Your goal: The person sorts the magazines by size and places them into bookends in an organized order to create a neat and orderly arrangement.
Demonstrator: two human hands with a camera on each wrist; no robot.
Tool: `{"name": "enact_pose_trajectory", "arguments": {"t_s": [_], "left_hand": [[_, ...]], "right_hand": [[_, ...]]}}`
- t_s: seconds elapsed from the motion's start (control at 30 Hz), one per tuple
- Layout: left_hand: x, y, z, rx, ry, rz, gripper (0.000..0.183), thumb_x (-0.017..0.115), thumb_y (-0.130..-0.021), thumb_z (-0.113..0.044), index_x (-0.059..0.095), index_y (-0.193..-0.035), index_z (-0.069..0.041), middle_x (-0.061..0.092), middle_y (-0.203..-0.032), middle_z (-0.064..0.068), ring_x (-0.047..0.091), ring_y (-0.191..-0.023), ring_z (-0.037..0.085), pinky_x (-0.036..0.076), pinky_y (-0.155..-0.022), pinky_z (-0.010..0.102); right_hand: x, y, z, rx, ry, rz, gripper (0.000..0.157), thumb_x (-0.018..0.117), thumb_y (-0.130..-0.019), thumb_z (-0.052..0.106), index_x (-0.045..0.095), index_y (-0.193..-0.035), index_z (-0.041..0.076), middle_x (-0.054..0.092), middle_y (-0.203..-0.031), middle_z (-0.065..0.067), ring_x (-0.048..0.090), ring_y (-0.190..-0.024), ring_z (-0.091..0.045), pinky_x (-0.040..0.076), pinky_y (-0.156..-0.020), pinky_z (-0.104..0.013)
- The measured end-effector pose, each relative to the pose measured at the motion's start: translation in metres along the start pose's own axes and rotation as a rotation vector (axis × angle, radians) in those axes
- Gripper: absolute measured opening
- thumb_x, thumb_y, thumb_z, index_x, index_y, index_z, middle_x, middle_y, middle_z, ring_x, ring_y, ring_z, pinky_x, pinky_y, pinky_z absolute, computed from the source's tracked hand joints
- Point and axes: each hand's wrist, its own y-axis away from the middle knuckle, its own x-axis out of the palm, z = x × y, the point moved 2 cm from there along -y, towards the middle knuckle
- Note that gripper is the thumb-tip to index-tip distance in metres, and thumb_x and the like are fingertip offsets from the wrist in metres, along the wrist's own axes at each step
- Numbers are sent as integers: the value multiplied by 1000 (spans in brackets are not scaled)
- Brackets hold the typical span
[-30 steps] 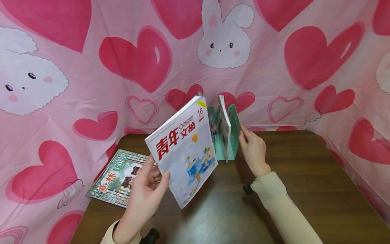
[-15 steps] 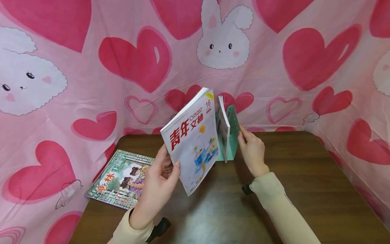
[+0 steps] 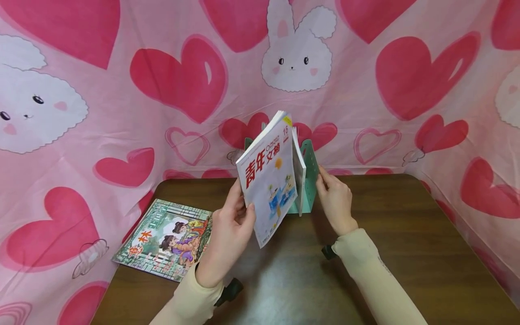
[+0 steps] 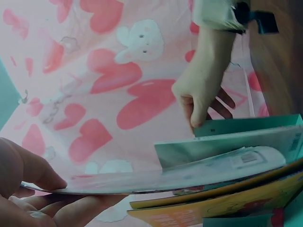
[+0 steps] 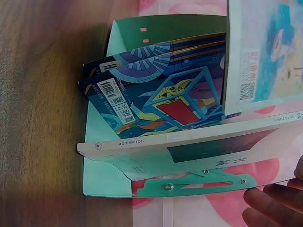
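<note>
My left hand (image 3: 229, 230) grips the left edge of a white magazine (image 3: 268, 194) with red title characters, thumb on its cover. The magazine is tilted in the air and overlaps a green folding bookend (image 3: 312, 169) in the head view. Between the bookend's panels a white-spined magazine (image 5: 189, 139) stands upright. Beside it lean several dark blue books (image 5: 151, 85); the held magazine's lower corner is between these and the white-spined one in the right wrist view. My right hand (image 3: 336, 201) pinches the outer edge of the bookend's right panel.
A green illustrated magazine (image 3: 174, 243) lies flat at the left of the brown wooden table (image 3: 406, 253). Behind the table hangs a pink cloth (image 3: 243, 90) printed with hearts and rabbits, close to the bookend.
My left hand has carried the white magazine to the right and away from me, up to the bookend, uncovering more of the lying magazine. The right hand keeps its hold on the panel.
</note>
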Motion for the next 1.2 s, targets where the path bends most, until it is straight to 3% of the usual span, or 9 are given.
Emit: {"name": "enact_pose_trajectory", "arguments": {"t_s": [0.17,0.4,0.6,0.8,1.03,1.2], "left_hand": [[6,-6,1,23,-70,-18,78,64,-98,4,35,-164,-27,70,-133,13,75,-105,24,63,-79,42],[19,-17,3,32,-64,-35,77,60,-101,2,31,-165,-30,64,-143,11,72,-113,27,62,-79,44],[32,-24,5,120,-154,-96,75,60,-100,3,31,-165,-21,60,-148,12,71,-115,26,64,-76,39],[45,-35,3,157,-179,-112,79,62,-99,6,29,-166,-21,55,-153,10,67,-123,25,60,-89,39],[60,-45,7,150,-214,-130,79,61,-97,9,31,-165,-17,57,-150,16,73,-110,32,60,-90,43],[73,-52,14,152,-258,-155,76,62,-97,8,33,-164,-15,64,-139,20,73,-78,29,64,-76,37]], "right_hand": [[0,-2,0,-6,-4,3,33,66,-100,9,72,-132,4,75,-87,-20,50,-51,-29,40,-50,-44],[-1,-2,1,-7,-6,5,33,67,-100,8,72,-132,4,74,-87,-21,50,-52,-28,41,-50,-44],[0,0,2,-3,-13,14,33,67,-100,8,71,-133,4,76,-94,-22,53,-53,-28,42,-49,-43],[-1,0,2,-5,-11,9,32,66,-100,7,72,-132,4,76,-92,-22,51,-52,-28,42,-49,-45],[0,1,1,2,-6,9,32,66,-100,8,72,-132,4,76,-93,-21,53,-54,-29,44,-51,-47],[0,1,0,3,0,0,32,67,-100,7,72,-131,4,76,-93,-21,56,-55,-32,46,-52,-50]]}}
